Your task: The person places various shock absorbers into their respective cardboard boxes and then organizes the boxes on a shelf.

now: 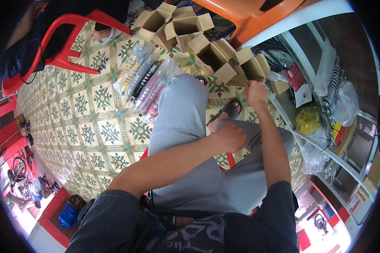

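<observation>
the open cardboard box (254, 67) was what your right hand (256, 93) had reached: it stood on the patterned tile floor (84, 122) ahead and to your right, past your sandalled foot (228, 113), hard against the base of the white glass cabinet (325, 152). nearest you, your left hand (229, 137) rested on your right knee over the grey trousers (185, 126), fingers curled loosely and holding nothing that showed. your right arm stretched forward, and its fingers were closed on the box's near flap or near edge, pinching the cardboard; whether they also gripped something small at that edge you could not have told from here. so the right hand was on the box and the left well short of it. the box's mouth faced up and tilted toward you, and its row ran from near right to far left, with three more open boxes (185, 27) of the same kind beyond it. left of that row, a bundle of bagged shock absorbers (145, 80) lay on the floor, long axes pointing away from you. farthest off stood a red plastic chair (71, 38) and an orange one (249, 12). the inside of the held box was in shadow, its bottom hidden, and the cabinet shelves were cluttered and bent by the lens.
</observation>
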Demonstrator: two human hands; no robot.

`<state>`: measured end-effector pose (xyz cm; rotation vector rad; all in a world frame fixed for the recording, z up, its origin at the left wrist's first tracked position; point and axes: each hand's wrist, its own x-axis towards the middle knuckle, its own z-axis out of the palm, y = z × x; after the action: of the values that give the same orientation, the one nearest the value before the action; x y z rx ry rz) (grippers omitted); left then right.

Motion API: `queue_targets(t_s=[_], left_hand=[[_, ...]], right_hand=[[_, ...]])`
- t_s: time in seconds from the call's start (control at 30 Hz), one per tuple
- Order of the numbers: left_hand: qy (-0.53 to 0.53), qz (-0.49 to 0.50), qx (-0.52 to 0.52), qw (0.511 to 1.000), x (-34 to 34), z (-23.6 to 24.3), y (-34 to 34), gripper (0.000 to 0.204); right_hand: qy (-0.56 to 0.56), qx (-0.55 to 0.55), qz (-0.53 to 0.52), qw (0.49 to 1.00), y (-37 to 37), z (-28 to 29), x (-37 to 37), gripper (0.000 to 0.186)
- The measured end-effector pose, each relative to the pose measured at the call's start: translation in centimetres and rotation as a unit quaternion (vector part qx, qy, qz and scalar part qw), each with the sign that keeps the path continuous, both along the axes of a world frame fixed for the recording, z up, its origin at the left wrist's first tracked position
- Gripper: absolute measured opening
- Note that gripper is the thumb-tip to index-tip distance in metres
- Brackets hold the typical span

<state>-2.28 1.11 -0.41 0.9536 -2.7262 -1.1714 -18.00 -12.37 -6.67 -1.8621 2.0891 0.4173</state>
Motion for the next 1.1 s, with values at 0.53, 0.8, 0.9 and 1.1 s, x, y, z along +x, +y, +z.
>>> queue_targets(t_s=[0.53,0.8,0.9,1.1], left_hand=[[0.087,0.13,0.018,0.988,0.2,1.7,-2.6,0.029],[0.312,0.305,-0.076,0.897,2.5,6.3,-4.1,0.046],[0.341,0.296,-0.089,0.888,4.3,8.6,-5.1,0.07],[0.3,0.129,0.165,0.931,8.2,16.3,-4.6,0.09]], right_hand=[[-0.171,-0.247,-0.017,0.954,8.5,20.2,-8.9,0.021],[-0.364,-0.316,-0.056,0.874,15.7,30.5,-9.6,0.024],[-0.458,-0.359,-0.097,0.808,18.3,33.3,-10.5,0.042],[-0.557,-0.405,-0.084,0.72,19.4,35.0,-11.2,0.052]])
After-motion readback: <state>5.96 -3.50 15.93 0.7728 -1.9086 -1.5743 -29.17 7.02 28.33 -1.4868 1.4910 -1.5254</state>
